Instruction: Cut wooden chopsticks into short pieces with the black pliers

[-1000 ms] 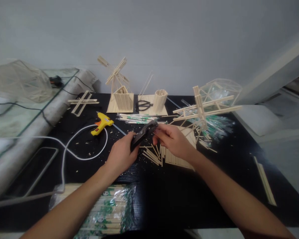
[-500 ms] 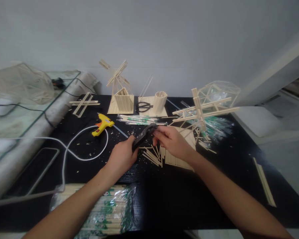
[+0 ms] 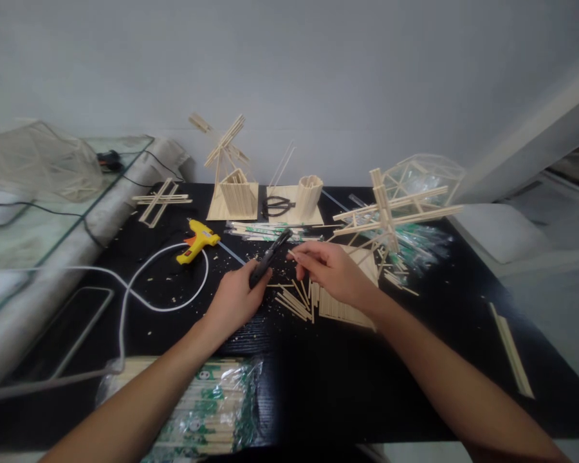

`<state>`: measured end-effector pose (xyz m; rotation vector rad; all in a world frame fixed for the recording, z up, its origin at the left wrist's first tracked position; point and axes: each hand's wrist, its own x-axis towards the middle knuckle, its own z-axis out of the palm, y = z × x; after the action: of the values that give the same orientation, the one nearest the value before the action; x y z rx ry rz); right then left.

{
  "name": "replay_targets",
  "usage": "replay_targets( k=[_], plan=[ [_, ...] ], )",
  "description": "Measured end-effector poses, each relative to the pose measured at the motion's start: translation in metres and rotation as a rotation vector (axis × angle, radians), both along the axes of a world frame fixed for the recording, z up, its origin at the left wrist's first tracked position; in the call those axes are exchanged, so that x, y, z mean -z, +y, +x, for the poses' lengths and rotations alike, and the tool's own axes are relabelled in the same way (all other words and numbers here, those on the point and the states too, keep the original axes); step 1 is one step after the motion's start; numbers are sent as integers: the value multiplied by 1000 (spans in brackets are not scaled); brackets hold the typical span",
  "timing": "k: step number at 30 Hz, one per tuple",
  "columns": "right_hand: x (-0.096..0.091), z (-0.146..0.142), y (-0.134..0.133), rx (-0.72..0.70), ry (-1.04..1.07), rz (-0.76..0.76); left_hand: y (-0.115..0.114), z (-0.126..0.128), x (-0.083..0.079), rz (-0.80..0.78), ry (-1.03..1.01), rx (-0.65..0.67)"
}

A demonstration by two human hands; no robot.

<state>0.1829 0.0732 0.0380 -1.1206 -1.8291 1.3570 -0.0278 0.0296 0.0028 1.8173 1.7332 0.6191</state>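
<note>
My left hand [image 3: 236, 297] is closed around a long black hand tool [image 3: 270, 257], whose far end points up and to the right. What kind of tool it is I cannot make out. Just right of it, my right hand [image 3: 330, 270] pinches a short pale wooden stick [image 3: 292, 255] between thumb and fingertips. Below the hands, cut wooden sticks [image 3: 294, 303] lie in a loose pile. Beside them is a flat panel of sticks [image 3: 345, 305], partly under my right forearm. A stick windmill frame [image 3: 386, 218] stands behind my right hand.
A yellow glue gun [image 3: 197, 241] with a white cable [image 3: 174, 310] lies to the left. Stick models [image 3: 238, 196] and a round stick cup [image 3: 309, 198] stand at the back, black scissors [image 3: 278, 206] between them. Bagged chopsticks [image 3: 207, 405] lie in front; two sticks [image 3: 511, 350] lie right.
The black tool has come away from my right fingers, swinging down and left with my left hand. The short stick in my right hand now shows.
</note>
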Motion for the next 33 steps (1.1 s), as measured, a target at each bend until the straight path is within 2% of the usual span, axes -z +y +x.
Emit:
replay_targets(
  k=[6,22,25,29,33],
  plan=[
    [3,0,1,11,-8,-23,-2,0,0,83,122,39],
    [-2,-2,-2,30,10,-18,-4,-2,3,96,289,34],
    [-3,-2,-3,26,26,-15,-4,-1,0,67,306,29],
    [-2,-1,-2,21,37,-18,-5,0,0,121,291,24],
    [0,-1,-1,28,20,-22,-6,-1,2,111,297,22]
  ],
)
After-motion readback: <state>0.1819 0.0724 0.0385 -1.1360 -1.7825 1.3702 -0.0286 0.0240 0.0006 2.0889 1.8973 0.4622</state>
